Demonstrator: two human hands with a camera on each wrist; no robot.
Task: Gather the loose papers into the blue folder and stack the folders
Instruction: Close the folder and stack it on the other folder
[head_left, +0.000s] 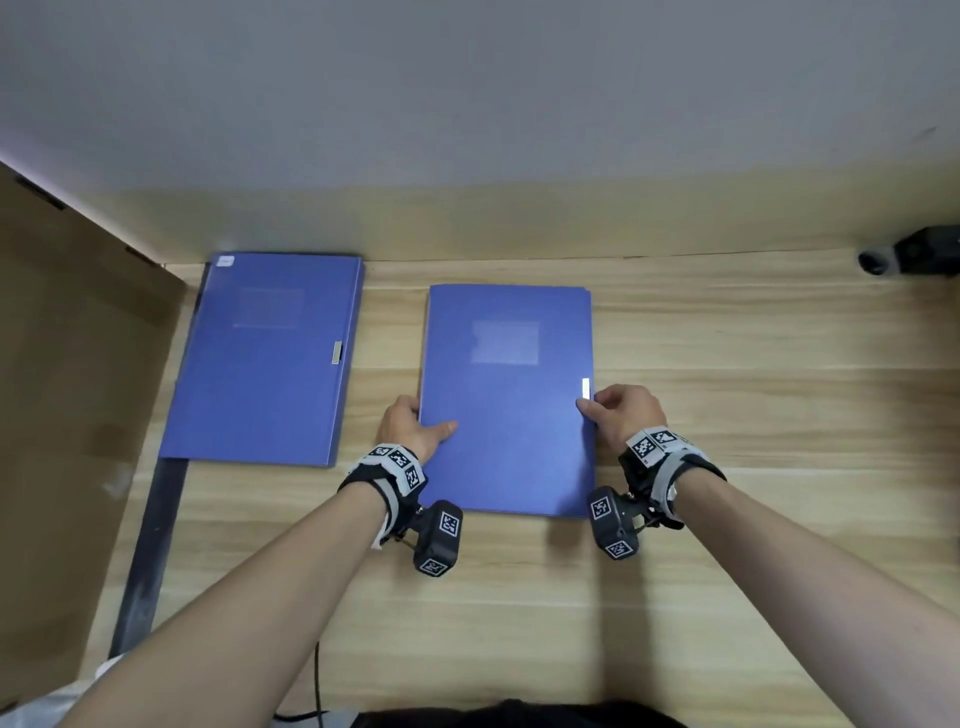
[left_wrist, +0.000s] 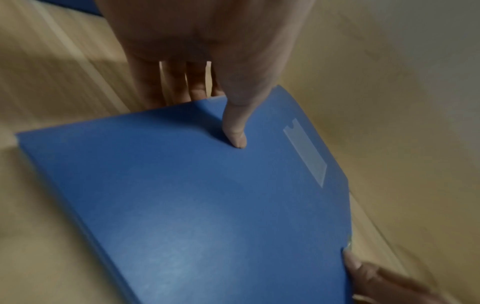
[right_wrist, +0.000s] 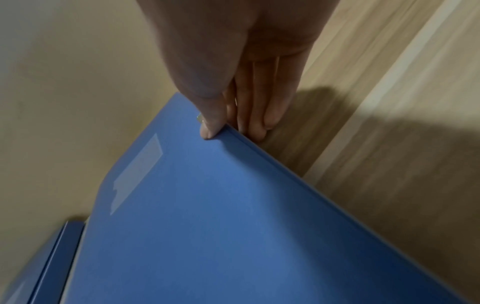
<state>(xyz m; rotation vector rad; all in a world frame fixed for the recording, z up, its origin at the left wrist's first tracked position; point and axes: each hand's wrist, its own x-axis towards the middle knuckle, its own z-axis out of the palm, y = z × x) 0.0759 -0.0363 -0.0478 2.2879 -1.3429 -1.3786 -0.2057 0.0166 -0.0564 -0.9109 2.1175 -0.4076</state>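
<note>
Both hands pinch near folder (head_left: 506, 405) edges: left hand (head_left: 410, 427), right hand (head_left: 626, 415); second folder (head_left: 270, 358) apart, left.

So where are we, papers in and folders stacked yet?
No loose papers show on the desk, and both folders are closed. In hand: the left hand and right hand grip the nearer folder by its side edges. Left: setting it on the far folder, lying apart at the left.

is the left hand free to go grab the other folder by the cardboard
Probably not yet: the left hand grips the near folder with the right hand. The far folder lies unobstructed.
</note>
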